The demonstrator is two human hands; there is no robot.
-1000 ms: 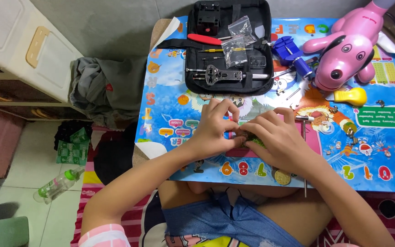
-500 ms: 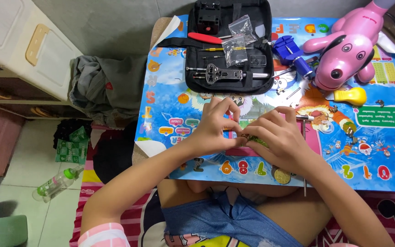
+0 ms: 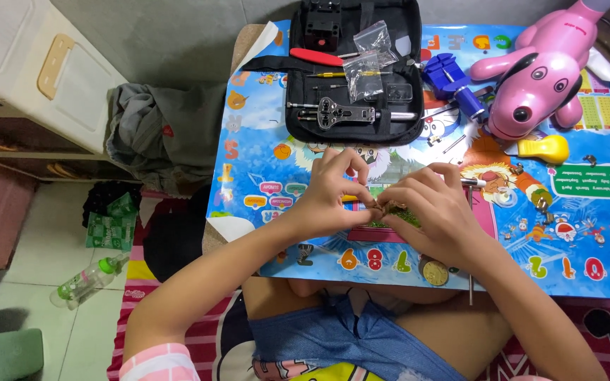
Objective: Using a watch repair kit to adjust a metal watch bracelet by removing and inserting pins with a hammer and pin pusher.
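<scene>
My left hand (image 3: 330, 194) and my right hand (image 3: 432, 212) meet over the middle of a low table covered with a colourful printed mat (image 3: 262, 176). Their fingertips pinch a small brownish-green object (image 3: 390, 209) between them; I cannot tell what it is. Under the hands lies a flat pink holder (image 3: 375, 233). A thin metal tool (image 3: 473, 183) pokes out behind my right fingers.
An open black tool case (image 3: 354, 70) with a red-handled tool, a metal wrench and clear bags lies at the back. A blue clamp (image 3: 453, 81), pink toy dog (image 3: 541, 77), yellow tool (image 3: 541, 148) and round metal case back (image 3: 433, 271) surround the hands. Clothes and a bottle (image 3: 90, 279) lie on the floor.
Both hands stay pinched together over the pink holder; the fingers have shifted only slightly.
</scene>
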